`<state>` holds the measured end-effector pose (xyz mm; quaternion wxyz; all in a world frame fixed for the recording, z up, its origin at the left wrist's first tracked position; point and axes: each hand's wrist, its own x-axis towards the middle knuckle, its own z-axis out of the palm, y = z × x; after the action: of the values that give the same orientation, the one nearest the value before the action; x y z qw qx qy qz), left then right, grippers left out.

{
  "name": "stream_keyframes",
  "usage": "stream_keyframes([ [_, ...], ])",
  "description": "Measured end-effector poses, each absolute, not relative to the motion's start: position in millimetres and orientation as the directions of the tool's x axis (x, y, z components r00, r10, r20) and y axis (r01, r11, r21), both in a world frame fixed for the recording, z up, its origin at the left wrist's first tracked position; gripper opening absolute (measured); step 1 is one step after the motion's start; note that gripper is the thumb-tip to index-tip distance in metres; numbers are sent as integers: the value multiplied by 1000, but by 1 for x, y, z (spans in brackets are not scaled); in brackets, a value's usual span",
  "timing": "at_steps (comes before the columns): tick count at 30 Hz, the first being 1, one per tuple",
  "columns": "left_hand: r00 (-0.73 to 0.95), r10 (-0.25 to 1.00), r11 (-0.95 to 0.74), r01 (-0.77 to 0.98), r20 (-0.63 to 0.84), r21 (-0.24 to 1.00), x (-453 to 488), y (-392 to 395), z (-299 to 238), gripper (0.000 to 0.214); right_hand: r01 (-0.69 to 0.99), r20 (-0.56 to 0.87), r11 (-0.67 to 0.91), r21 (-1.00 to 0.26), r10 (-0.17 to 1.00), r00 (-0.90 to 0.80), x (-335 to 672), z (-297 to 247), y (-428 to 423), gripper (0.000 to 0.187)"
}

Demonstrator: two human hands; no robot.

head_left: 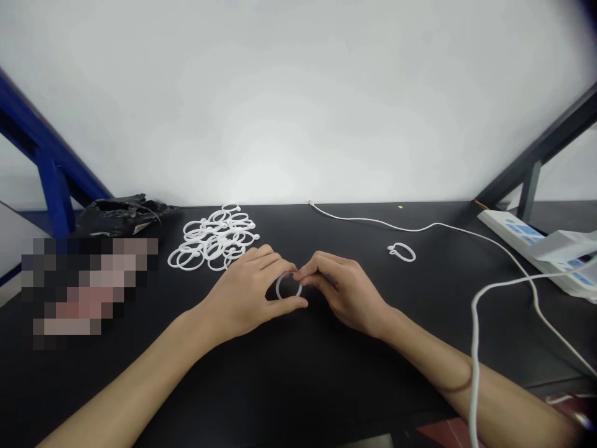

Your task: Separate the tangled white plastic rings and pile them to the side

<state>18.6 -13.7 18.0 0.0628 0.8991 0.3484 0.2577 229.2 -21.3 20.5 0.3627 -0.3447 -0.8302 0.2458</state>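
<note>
Between my two hands, just above or on the black table, is a white plastic ring. My left hand curves around the ring's left side, its thumb along the lower edge and its fingertips at the top. Thumb and forefinger of my right hand pinch the ring at its upper right, where the fingers hide part of it. A loose pile of similar white rings, each with a small knob, lies behind my left hand. One more white ring with a small loop rests apart, to the right.
A white cord crosses the black table, and a thicker white cable hangs over my right forearm. At right stands a white-and-blue power strip. A crumpled black plastic bag lies back left, near a pixelated patch.
</note>
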Motion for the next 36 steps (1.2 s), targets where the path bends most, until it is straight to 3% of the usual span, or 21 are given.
stream_keyframes([
  [4, 603, 679, -729, 623, 420, 284, 16, -12, 18, 34, 445, 351, 561, -698, 810, -470, 227, 19, -20, 12],
  [6, 553, 708, -692, 666, 438, 279, 12, -9, 19, 34, 525, 324, 530, -666, 839, -436, 229, 18, -16, 26],
  [9, 426, 772, -581, 773, 472, 254, 2, 0, 19, 35, 774, 299, 425, -470, 901, -313, 242, 17, -5, 36],
  [11, 339, 812, -484, 846, 476, 224, -8, 7, 18, 39, 935, 269, 227, -273, 951, -153, 257, 18, 3, 35],
  [13, 254, 848, -381, 902, 465, 202, -19, 15, 16, 44, 993, 230, 27, -116, 973, 0, 273, 20, 11, 41],
  [16, 134, 888, -246, 947, 440, 208, -34, 25, 13, 48, 985, 184, -170, -29, 968, 172, 292, 20, 18, 47],
  [19, 49, 908, -171, 950, 416, 262, -44, 32, 12, 54, 991, 175, -134, -5, 976, 133, 298, 16, 22, 40],
  [22, 6, 920, -145, 934, 391, 327, -49, 36, 12, 65, 1000, 234, 5, -27, 972, 1, 293, 12, 23, 32],
  [24, 0, 919, -148, 927, 395, 346, -50, 36, 12, 68, 999, 295, 18, -35, 955, -7, 291, 12, 22, 33],
  [28, 29, 899, -193, 922, 437, 335, -43, 30, 15, 57, 979, 374, -205, 8, 908, 188, 301, 18, 23, 44],
  [31, 83, 883, -252, 914, 461, 318, -33, 22, 19, 47, 950, 304, -310, -21, 904, 301, 313, 19, 25, 43],
  [33, 138, 866, -315, 898, 481, 308, -26, 16, 20, 42, 974, 245, -221, -46, 943, 226, 315, 19, 27, 33],
  [36, 241, 844, -416, 859, 479, 300, -15, 9, 19, 37, 994, 197, 63, -84, 979, -45, 303, 16, 26, 28],
])
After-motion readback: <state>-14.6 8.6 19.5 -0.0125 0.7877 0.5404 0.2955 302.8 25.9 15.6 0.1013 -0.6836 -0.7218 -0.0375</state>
